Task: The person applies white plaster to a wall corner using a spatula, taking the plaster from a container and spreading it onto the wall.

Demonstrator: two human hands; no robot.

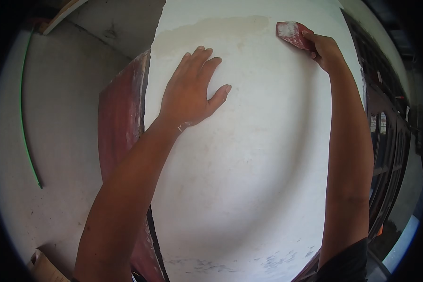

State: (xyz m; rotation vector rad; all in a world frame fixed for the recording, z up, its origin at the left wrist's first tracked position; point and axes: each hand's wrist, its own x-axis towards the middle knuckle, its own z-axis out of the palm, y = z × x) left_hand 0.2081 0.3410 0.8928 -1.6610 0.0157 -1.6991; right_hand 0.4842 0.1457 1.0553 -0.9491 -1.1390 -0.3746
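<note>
My left hand (188, 91) lies with its fingers spread over the upper left of a large white panel (239, 155). White smears mark the wrist. Up at the panel's right side, my right hand (325, 50) pinches a flat dark red piece (293, 34) between thumb and fingers. White powdery streaks cover that piece, and its outer corners are angled. It is held close to the white surface. A beige patch (216, 32) with an uneven edge runs along the top of the panel, between and above the hands.
A reddish-brown board (122, 105) stands along the panel's left edge. Further left, a thin green strip (22, 103) hangs against a grey wall (66, 141). Dark window frames (387, 141) are at the right. Grey smudges (279, 260) mark the panel's lower part.
</note>
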